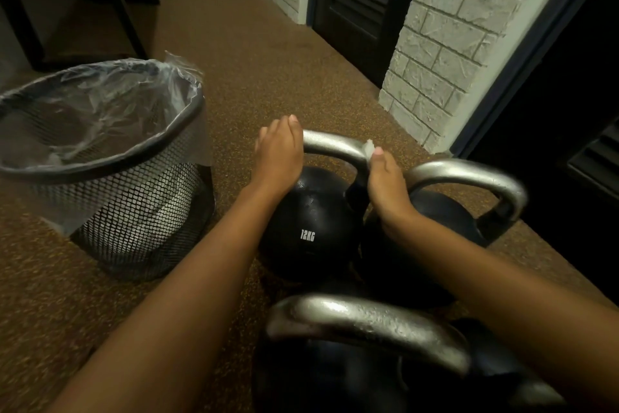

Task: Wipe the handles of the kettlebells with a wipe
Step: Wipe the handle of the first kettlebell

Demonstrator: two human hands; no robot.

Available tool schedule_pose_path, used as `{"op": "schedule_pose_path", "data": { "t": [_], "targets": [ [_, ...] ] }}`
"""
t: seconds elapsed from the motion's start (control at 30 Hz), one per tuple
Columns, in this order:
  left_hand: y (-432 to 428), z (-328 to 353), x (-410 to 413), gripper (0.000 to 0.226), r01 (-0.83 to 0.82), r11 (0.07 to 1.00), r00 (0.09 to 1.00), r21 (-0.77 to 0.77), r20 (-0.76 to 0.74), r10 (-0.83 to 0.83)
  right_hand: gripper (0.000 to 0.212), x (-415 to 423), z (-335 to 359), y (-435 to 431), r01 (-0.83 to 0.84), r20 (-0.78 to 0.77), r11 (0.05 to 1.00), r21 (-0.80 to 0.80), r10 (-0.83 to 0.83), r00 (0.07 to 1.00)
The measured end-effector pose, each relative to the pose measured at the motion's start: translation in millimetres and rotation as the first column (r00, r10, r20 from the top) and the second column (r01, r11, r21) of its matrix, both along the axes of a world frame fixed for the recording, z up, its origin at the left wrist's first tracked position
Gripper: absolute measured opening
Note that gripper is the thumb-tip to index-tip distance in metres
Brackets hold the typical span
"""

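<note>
Three black kettlebells with silver handles stand together on the floor. The one marked 12KG (306,228) has its handle (333,143) between my hands. My left hand (279,151) grips the left end of that handle. My right hand (385,178) presses a small white wipe (369,147) against the handle's right bend, the wipe mostly hidden under my fingers. A second kettlebell's handle (469,178) arches to the right. A third handle (368,322) lies closest to me at the bottom.
A black mesh waste bin (110,178) lined with a clear plastic bag stands on the left, close to the kettlebells. Brown speckled floor (234,61) stretches ahead. A grey brick pillar (445,44) and dark louvred doors (361,1) rise at the right.
</note>
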State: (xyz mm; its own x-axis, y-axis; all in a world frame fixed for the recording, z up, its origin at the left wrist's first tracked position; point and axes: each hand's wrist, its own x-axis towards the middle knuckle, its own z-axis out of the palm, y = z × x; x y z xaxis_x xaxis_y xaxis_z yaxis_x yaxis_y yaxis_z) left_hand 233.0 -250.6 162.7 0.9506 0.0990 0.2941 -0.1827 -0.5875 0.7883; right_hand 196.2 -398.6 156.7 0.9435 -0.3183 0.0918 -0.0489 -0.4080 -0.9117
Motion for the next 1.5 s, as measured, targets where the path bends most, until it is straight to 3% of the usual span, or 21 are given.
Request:
{"op": "schedule_pose_path", "data": {
  "t": [0.17,0.3,0.4,0.5,0.7,0.9,1.0,1.13,1.27,1.37,1.43,1.5],
  "targets": [
    [1,0,-1,0.031,0.005,1.000,1.000,-0.006,0.001,-0.005,0.029,-18,-15,8,0.156,0.087,0.984,0.081,-0.163,0.983],
    [0,0,0,0.029,0.010,1.000,1.000,-0.009,0.006,-0.010,0.020,-22,-4,3,0.060,0.279,0.966,-0.253,0.013,0.960],
    [0,-1,0,0.034,0.003,1.000,1.000,-0.018,0.001,-0.003,0.024,-16,5,0,0.010,0.325,0.838,-0.546,0.201,0.924],
    [0,0,0,0.037,-0.001,1.000,1.000,-0.014,0.005,0.001,0.030,-8,5,1,0.071,0.343,0.710,-0.700,0.248,0.906],
    [0,-1,0,0.037,-0.004,1.000,1.000,0.008,0.017,0.003,0.033,-8,-11,-2,0.193,0.397,0.749,-0.634,0.101,0.912],
    [0,-1,1,0.034,0.000,1.000,1.000,0.002,0.009,0.000,0.035,-16,-29,-4,0.150,0.230,0.822,-0.549,-0.024,0.973],
    [0,-2,2,0.028,-0.005,1.000,1.000,-0.002,0.003,0.005,0.035,-14,-25,-1,0.152,0.227,0.877,-0.455,-0.051,0.972],
    [0,-3,2,0.032,-0.007,1.000,1.000,-0.011,0.008,0.007,0.024,-7,-7,4,0.094,0.379,0.861,-0.499,0.120,0.918],
    [0,-1,2,0.034,-0.013,1.000,1.000,-0.014,0.008,0.013,0.031,-7,2,14,-0.055,0.350,0.716,-0.696,0.406,0.844],
    [1,-1,1,0.035,-0.002,1.000,1.000,-0.003,0.007,0.002,0.045,-4,3,13,-0.092,0.292,0.608,-0.789,0.502,0.814],
    [1,-1,0,0.037,-0.002,1.000,1.000,0.004,0.008,0.002,0.043,-4,1,6,-0.114,0.291,0.664,-0.739,0.466,0.835],
    [1,-1,0,0.039,-0.003,1.000,1.000,0.004,0.010,0.003,0.036,-5,-5,1,-0.103,0.313,0.786,-0.610,0.358,0.880]
  ]
}}
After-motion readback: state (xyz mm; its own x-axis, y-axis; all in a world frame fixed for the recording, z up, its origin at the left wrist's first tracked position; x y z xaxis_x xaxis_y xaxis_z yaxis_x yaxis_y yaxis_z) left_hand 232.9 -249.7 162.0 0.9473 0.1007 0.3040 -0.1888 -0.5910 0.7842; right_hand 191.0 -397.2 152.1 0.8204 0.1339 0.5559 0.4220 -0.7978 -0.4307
